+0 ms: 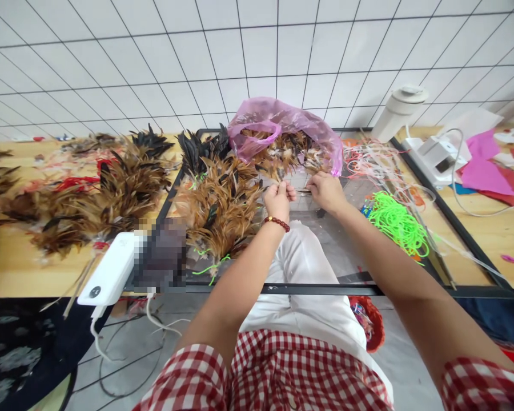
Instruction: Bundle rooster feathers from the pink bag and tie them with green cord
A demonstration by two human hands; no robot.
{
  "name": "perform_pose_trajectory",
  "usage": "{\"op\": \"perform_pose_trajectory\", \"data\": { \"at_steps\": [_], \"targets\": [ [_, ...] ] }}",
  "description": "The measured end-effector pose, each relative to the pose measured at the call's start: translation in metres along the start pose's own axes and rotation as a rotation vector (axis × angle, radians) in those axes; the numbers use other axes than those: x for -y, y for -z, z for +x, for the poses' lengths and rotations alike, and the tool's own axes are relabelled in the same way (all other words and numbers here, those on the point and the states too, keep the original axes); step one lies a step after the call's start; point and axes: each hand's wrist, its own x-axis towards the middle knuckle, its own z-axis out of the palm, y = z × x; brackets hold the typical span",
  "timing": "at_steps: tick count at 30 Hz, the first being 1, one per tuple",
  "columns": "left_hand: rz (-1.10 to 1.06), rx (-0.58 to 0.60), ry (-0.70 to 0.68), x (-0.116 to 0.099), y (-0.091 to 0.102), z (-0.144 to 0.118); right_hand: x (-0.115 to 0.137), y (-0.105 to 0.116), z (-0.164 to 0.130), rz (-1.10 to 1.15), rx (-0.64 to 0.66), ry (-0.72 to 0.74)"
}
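Checked sleeves, both hands (302, 194) pinching feathers (302, 190) (beside pink bag (282, 123))

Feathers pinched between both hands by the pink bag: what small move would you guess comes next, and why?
Probably the left hand draws its pinched feathers sideways, away from the right hand. Both hands are shut on the same small tuft just in front of the pink bag, which is full of loose feathers, while sorted bundles lie to the left.
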Motion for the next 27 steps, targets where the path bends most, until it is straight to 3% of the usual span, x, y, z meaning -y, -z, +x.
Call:
{"op": "perform_pose_trajectory", "data": {
  "at_steps": [6,12,20,27],
  "targets": [
    [-0.024,0.002,-0.015,-0.001,0.000,0.000,0.005,0.005,-0.003,0.035,0.057,0.073],
    [-0.032,0.003,-0.007,-0.002,0.001,0.001,0.014,0.011,-0.012,-0.231,0.100,0.204],
    [-0.019,-0.043,-0.025,-0.006,-0.001,0.000,-0.004,0.025,-0.012,-0.128,0.120,0.336],
    [-0.015,-0.028,-0.036,-0.005,0.002,0.005,-0.014,0.033,-0.011,-0.062,0.046,0.285]
  ]
}}
